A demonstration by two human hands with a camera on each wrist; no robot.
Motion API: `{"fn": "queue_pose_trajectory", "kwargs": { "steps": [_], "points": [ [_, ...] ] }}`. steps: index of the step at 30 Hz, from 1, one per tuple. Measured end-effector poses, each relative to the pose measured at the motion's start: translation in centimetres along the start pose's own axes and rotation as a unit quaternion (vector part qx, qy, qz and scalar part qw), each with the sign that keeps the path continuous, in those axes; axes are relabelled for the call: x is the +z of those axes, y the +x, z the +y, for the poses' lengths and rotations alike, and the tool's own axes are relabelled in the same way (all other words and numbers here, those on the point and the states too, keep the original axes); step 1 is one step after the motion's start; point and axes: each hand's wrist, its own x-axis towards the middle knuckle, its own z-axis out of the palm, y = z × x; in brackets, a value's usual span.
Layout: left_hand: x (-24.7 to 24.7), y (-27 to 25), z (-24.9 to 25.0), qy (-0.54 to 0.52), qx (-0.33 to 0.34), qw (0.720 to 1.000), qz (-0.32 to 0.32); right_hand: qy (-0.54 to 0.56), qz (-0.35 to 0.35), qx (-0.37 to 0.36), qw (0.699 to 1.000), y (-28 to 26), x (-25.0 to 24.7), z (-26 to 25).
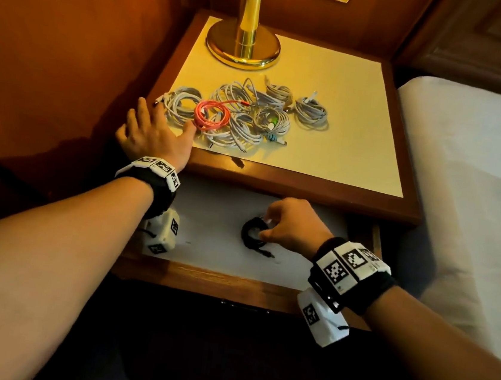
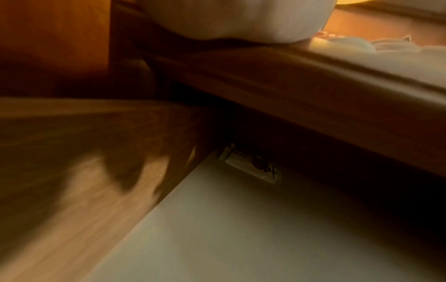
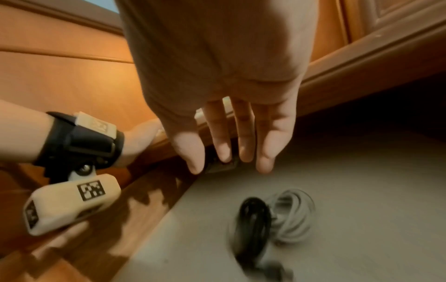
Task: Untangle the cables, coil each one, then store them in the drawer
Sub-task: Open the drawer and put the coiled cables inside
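Several coiled white cables (image 1: 252, 112) and one pink coil (image 1: 212, 116) lie in a loose group on the nightstand top (image 1: 358, 133). My left hand (image 1: 152, 135) rests flat on the front left corner, fingers spread, thumb beside the pink coil. The drawer (image 1: 212, 235) below is pulled out. A black coiled cable (image 1: 252, 235) lies on its pale floor, with a white coil (image 3: 292, 215) right beside it. My right hand (image 1: 289, 225) hovers just above the black coil (image 3: 253, 219); its fingers (image 3: 243, 137) hang straight and hold nothing.
A brass lamp base (image 1: 243, 45) stands at the back of the nightstand. A white bed (image 1: 477, 184) lies to the right and a wood wall panel to the left. A small paper sachet (image 2: 251, 164) sits at the back of the drawer (image 2: 241, 229).
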Motion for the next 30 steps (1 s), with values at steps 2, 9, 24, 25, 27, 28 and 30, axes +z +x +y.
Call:
{"fn": "queue_pose_trajectory", "kwargs": {
  "steps": [2,9,24,25,27,28,30],
  "points": [
    [0.3,0.0,-0.2,-0.011,0.004,1.000,0.023,0.017,0.047,-0.024,0.998,0.7,-0.7,-0.8],
    [0.7,0.0,-0.5,-0.036,0.009,0.997,0.064,0.057,0.308,-0.061,0.948,5.5,-5.5,-4.1],
    [0.8,-0.2,-0.6,-0.048,0.007,0.995,0.088,0.237,0.304,0.009,0.923,4.7,-3.2,-0.2],
    [0.7,-0.2,-0.5,-0.049,0.007,0.995,0.088,0.264,0.299,-0.006,0.917,3.8,-2.7,-0.2],
    [0.7,-0.2,-0.5,-0.053,0.004,0.995,0.083,0.316,0.252,-0.042,0.914,2.0,-1.8,-0.5],
    [0.6,-0.3,-0.5,-0.051,0.002,0.995,0.082,0.328,0.215,-0.060,0.918,1.2,-1.5,-0.6],
    [0.6,-0.3,-0.5,-0.049,0.001,0.995,0.086,0.327,0.127,-0.086,0.932,0.1,-1.1,-0.7]
  ]
}}
